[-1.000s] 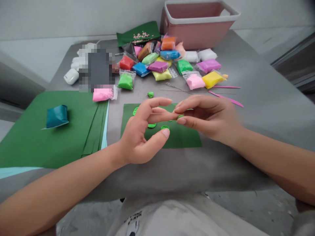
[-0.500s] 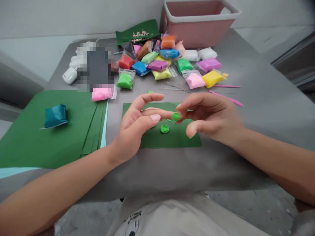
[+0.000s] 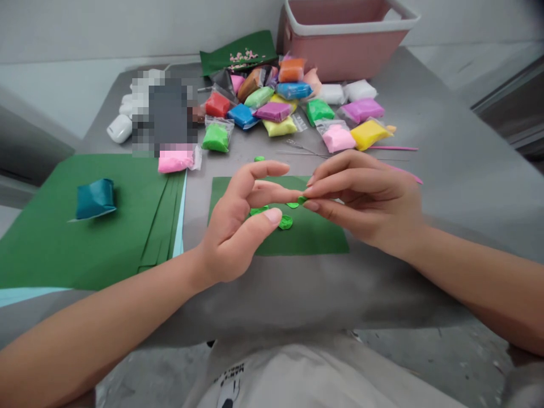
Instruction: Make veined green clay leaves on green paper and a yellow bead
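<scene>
My right hand pinches a small bright green clay disc between thumb and fingers. The disc sits at the tip of a finger of my left hand, whose thumb and index finger are spread apart. Below both hands lies a dark green sheet. On it rests a flat, textured green clay piece, with another green piece just behind it and one partly covered by my left hand. A further bit of green clay is on the table beyond the sheet.
Several bagged clay packs, among them a yellow one, spread across the table's back before a pink bin. A teal packet rests on large green sheets at left. Pink tools and a wire tool lie behind my right hand.
My right thumb has come up and closed on the green disc at my left fingertip; before, it stood apart. The disc now shows more edge-on.
</scene>
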`<action>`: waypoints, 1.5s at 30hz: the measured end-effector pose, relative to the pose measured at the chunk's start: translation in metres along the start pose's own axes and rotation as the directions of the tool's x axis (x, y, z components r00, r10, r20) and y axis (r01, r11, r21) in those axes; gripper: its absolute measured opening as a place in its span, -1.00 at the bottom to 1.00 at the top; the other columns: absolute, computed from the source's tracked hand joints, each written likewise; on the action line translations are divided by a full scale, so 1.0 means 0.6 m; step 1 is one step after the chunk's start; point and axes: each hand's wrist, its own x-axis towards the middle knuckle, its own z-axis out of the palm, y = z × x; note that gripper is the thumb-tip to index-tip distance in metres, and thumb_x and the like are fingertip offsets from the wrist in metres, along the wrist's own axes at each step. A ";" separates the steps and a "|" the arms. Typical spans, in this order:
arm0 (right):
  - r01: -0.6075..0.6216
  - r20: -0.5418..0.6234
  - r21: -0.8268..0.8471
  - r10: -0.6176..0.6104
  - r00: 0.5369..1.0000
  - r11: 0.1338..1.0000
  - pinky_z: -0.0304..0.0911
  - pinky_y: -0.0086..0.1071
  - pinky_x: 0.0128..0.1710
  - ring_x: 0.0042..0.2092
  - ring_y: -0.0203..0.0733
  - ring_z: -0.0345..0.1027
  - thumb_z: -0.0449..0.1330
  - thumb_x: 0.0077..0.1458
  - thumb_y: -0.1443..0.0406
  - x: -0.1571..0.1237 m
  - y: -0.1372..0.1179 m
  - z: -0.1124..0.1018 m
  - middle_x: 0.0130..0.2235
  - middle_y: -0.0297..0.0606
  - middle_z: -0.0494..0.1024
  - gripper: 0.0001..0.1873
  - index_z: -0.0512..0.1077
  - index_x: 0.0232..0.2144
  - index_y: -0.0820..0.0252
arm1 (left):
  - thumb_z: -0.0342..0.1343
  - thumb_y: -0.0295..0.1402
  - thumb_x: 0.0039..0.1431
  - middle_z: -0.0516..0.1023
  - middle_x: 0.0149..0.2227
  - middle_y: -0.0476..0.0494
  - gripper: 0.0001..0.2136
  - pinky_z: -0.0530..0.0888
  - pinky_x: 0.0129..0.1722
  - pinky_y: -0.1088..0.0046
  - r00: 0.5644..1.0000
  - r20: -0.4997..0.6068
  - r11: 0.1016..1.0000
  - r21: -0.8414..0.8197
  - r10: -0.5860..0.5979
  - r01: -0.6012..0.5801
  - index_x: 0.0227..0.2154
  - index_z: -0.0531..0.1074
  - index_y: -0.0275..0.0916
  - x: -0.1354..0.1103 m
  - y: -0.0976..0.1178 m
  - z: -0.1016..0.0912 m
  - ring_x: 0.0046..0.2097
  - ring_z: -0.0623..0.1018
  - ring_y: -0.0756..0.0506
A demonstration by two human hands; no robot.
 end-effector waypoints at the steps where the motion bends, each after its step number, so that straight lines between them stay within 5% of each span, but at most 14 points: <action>1: -0.003 0.003 -0.004 0.003 1.000 1.000 0.52 -0.27 -0.34 -0.24 -0.16 0.52 0.50 0.19 0.20 0.000 0.000 0.000 -0.21 -0.23 0.64 -0.99 0.75 -0.30 -0.08 | 0.18 -0.22 0.39 0.76 0.01 -0.09 -0.67 0.67 0.08 0.09 1.000 0.006 1.000 -0.010 -0.008 0.008 0.17 0.44 -0.02 0.001 0.001 0.000 0.17 0.71 -0.29; 7: -0.009 -0.013 0.010 0.009 1.000 1.000 0.55 -0.27 -0.30 -0.19 -0.14 0.52 0.51 0.19 0.19 -0.001 0.002 -0.002 -0.17 -0.23 0.64 -0.93 0.75 -0.23 -0.11 | 0.20 -0.23 0.39 0.75 0.08 -0.07 -0.70 0.58 0.29 -0.01 0.997 0.044 0.994 -0.087 -0.058 0.062 0.14 0.43 -0.02 0.005 0.007 0.000 0.30 0.64 -0.31; 11: -0.028 0.023 0.019 0.028 0.999 0.999 0.58 -0.29 -0.27 -0.17 -0.16 0.55 0.53 0.18 0.18 -0.003 0.006 -0.002 -0.12 -0.23 0.64 -0.83 0.75 -0.15 -0.08 | 0.22 -0.22 0.41 0.75 0.07 -0.07 -0.68 0.60 0.22 0.08 0.998 0.056 0.992 -0.113 -0.041 0.047 0.17 0.43 -0.01 0.002 0.000 -0.001 0.28 0.64 -0.29; 21: 0.197 0.025 0.002 -0.197 0.980 0.980 0.56 -0.25 -0.11 -0.14 -0.18 0.56 0.42 0.28 0.34 -0.001 0.014 -0.003 -0.14 -0.25 0.62 -0.87 0.71 -0.19 -0.06 | 0.22 -0.25 0.40 0.71 0.17 -0.13 -0.69 0.62 0.07 0.17 0.998 0.058 0.989 -0.149 0.000 0.009 0.16 0.48 -0.02 0.003 -0.006 0.001 0.33 0.59 -0.32; 26: 0.183 0.018 -0.058 -0.182 0.983 0.981 0.58 -0.18 -0.04 -0.14 -0.14 0.58 0.47 0.24 0.30 -0.003 0.011 -0.006 -0.12 -0.26 0.63 -0.89 0.73 -0.23 -0.10 | 0.21 -0.28 0.41 0.73 0.13 -0.11 -0.70 0.58 0.22 0.09 0.998 0.070 0.996 -0.088 0.008 -0.002 0.16 0.48 -0.02 0.000 -0.003 0.005 0.26 0.66 -0.29; 32: 0.110 -0.024 0.057 -0.109 0.994 0.992 0.60 -0.30 -0.23 -0.11 -0.16 0.57 0.47 0.26 0.24 -0.006 0.013 0.003 -0.10 -0.24 0.64 -0.84 0.72 -0.10 -0.09 | 0.23 -0.36 0.37 0.75 0.10 -0.02 -0.69 0.56 0.27 0.14 0.997 0.081 0.996 -0.090 0.009 -0.002 0.13 0.51 0.00 -0.002 0.008 0.002 0.24 0.67 -0.23; 38: 0.133 -0.017 0.003 -0.133 0.991 0.991 0.60 -0.33 -0.30 -0.18 -0.20 0.59 0.46 0.27 0.25 -0.004 0.011 -0.001 -0.14 -0.25 0.68 -0.91 0.73 -0.16 -0.06 | 0.28 -0.29 0.30 0.77 0.05 -0.03 -0.67 0.66 0.05 0.22 0.980 0.097 0.944 -0.267 -0.175 0.195 0.11 0.53 0.00 0.006 0.007 -0.001 0.28 0.66 -0.27; 45: 0.164 -0.055 0.005 -0.164 0.985 0.986 0.62 -0.29 -0.31 -0.20 -0.18 0.55 0.54 0.18 0.13 -0.008 0.014 0.002 -0.16 -0.26 0.63 -0.82 0.70 -0.18 -0.05 | 0.35 -0.34 0.34 0.78 -0.10 -0.07 -0.77 0.68 0.01 0.36 0.991 -0.034 0.982 -0.142 -0.129 0.123 -0.02 0.47 -0.11 0.012 0.016 0.019 0.03 0.77 -0.13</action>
